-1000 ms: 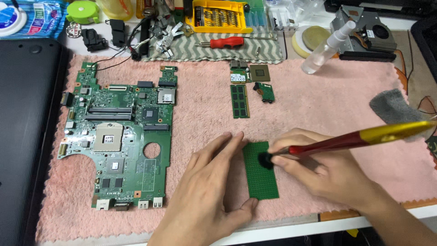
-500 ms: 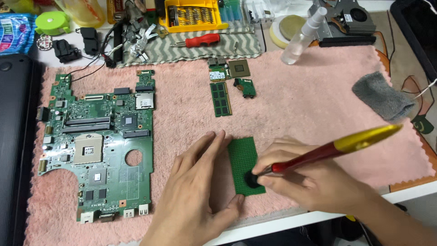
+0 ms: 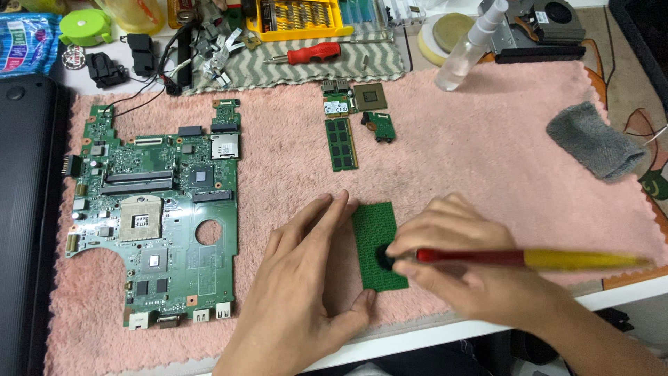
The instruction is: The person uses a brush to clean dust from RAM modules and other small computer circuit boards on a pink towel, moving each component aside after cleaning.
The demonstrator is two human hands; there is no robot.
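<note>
Two bare hands work at the near edge of the surface; left hand [image 3: 306, 278] lies flat and spread on the pink fleecy mat [image 3: 487, 139], its fingertips and thumb touching the left edge of the small green rectangular circuit card [image 3: 374, 230], steadying it, grip open and holding nothing; right hand [image 3: 459, 261] has its grip closed round the red-and-yellow handled brush [image 3: 529, 259], whose dark round tip rests on the lower right part of the card; card lies flat on the mat between the two hands, near the front edge.

Progress, judged: brushing of this card is under way at one spot; whether its upper part has been covered cannot be told.

Middle ground: large green laptop mainboard [image 3: 156, 216], flat on the mat to the left, untouched; narrow green memory stick [image 3: 341, 144], square chip [image 3: 370, 97] and two small green boards beside them, apart from the hands, so seemingly awaiting attention; grey folded cloth [image 3: 595, 143] at right.

Far edge: clear spray bottle [image 3: 466, 52]; red-handled screwdriver [image 3: 313, 53]; yellow bit tray [image 3: 299, 17]; black laptop shell [image 3: 24, 209] at far left.
</note>
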